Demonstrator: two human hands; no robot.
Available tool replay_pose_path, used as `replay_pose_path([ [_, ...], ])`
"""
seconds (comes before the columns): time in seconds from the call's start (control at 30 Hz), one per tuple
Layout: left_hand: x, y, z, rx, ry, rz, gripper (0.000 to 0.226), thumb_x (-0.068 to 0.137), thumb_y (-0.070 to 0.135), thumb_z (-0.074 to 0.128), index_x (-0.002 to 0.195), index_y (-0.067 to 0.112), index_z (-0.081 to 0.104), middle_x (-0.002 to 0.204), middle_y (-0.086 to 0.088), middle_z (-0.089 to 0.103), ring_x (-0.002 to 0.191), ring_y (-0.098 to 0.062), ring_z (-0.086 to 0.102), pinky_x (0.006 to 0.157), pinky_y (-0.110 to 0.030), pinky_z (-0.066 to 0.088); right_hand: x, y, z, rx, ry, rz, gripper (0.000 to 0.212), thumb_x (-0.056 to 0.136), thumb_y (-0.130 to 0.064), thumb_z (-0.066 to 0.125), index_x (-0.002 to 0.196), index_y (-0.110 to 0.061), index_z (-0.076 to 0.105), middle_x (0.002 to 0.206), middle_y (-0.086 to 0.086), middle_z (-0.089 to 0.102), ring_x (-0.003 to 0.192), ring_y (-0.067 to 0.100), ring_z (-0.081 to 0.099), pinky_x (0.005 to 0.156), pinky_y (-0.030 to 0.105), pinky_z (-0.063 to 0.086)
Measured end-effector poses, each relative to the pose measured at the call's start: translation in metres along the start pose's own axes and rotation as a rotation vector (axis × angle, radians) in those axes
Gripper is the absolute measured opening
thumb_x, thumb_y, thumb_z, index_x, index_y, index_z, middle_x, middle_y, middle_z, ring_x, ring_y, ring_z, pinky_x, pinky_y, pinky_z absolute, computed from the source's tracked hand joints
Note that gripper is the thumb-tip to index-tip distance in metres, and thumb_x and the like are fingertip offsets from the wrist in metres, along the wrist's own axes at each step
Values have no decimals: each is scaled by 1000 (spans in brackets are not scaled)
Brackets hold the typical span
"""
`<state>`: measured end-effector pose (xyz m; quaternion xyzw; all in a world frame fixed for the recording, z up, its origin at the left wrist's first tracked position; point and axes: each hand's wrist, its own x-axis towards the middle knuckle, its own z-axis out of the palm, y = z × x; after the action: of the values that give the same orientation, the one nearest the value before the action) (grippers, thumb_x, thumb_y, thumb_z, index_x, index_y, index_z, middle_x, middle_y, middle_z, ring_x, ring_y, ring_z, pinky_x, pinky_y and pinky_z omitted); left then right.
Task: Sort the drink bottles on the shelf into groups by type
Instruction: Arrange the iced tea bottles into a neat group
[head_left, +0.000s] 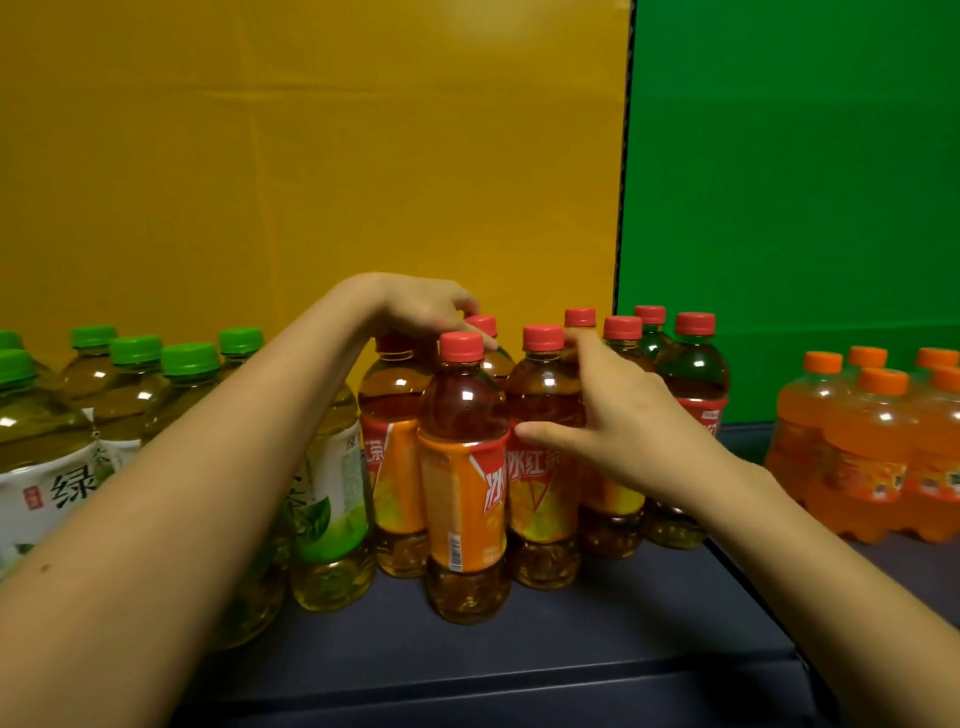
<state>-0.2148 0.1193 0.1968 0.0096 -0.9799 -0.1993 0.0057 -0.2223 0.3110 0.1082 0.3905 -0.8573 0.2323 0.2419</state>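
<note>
1. A big yellow wall is standing behind most of the shelf, and a green wall is standing behind the right part.
2. The dark shelf is carrying all the drink bottles, and every bottle is standing up.
3. The green-cap tea bottles are sitting together on the left side. They are holding pale yellow-green drink and wearing white and green labels.
4. The red-cap tea bottles are crowding together in the middle, just beside the green-cap group. They are holding brown drink and wearing orange and red labels. One of them is standing in front of the others, nearest the camera.
5. The orange soda bottles are bunching on the right side, well apart from the red-cap group, with bare shelf showing between.
6. The left hand is reaching over the tops of the red-cap bottles at the back. Its fingers are curling down around a bottle neck just under a red cap, but I cannot tell if the grip is tight on it.
7. The right hand is pressing flat against the side of the red-cap bottles. Its fingers are spread apart and its thumb is pointing left, so this grip is clamping on nothing.
</note>
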Motion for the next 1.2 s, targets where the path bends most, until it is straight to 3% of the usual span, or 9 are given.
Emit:
replay_pose_path([
  [0.13, 3, -8, -4, 64, 33, -22, 43, 87, 34, 60, 118, 5, 53, 117, -20, 59, 94, -28, 57, 79, -37, 47, 19, -5, 0, -15, -92, -19, 101, 72, -48, 70, 145, -17, 7, 140, 8, 45, 123, 30, 49, 98, 41, 42],
  [0.33, 11, -20, -13, 122, 33, -80, 32, 91, 25, 56, 115, 4, 55, 105, -12, 56, 88, -21, 50, 70, -28, 41, 57, -7, -5, -116, -262, -94, 93, 64, -40, 80, 132, -15, 21, 129, 13, 50, 113, 33, 53, 88, 42, 47],
  [0.5, 16, -20, -18, 109, 2, -125, 35, 88, 27, 60, 119, 11, 51, 113, -11, 56, 89, -21, 54, 68, -28, 46, 86, -1, -6, -255, -342, -97, 101, 57, -41, 84, 134, -16, 23, 131, 13, 49, 117, 34, 50, 90, 47, 48],
  [0.67, 18, -20, -25, 88, -55, -139, 35, 87, 24, 62, 118, 16, 49, 111, -10, 58, 86, -22, 59, 68, -30, 51, 106, 6, -2, -490, -341, -102, 93, 59, -50, 80, 129, -13, 32, 123, 12, 54, 110, 32, 52, 74, 36, 43],
  [0.83, 23, -21, -25, 104, -62, -119, 36, 87, 24, 61, 119, 13, 49, 103, -4, 58, 88, -23, 60, 68, -29, 53, 119, 9, 6, -599, -330, -120, 93, 58, -62, 73, 127, -13, 35, 127, 12, 52, 119, 32, 45, 88, 38, 38],
  [1.1, 29, -16, -22, 66, -101, -144, 26, 83, 30, 62, 105, 20, 50, 108, -13, 62, 92, -30, 64, 70, -34, 53, 127, 13, 5, -548, -412, -101, 93, 62, -61, 72, 130, -11, 32, 129, 10, 52, 119, 33, 49, 79, 35, 30],
  [1.2, 29, -16, -20, 89, -81, -144, 27, 84, 33, 61, 105, 22, 50, 110, -13, 63, 87, -28, 65, 64, -30, 54, 127, 13, 7, -570, -415, -93, 93, 64, -61, 70, 132, -11, 32, 132, 10, 51, 123, 32, 46, 93, 39, 34],
])
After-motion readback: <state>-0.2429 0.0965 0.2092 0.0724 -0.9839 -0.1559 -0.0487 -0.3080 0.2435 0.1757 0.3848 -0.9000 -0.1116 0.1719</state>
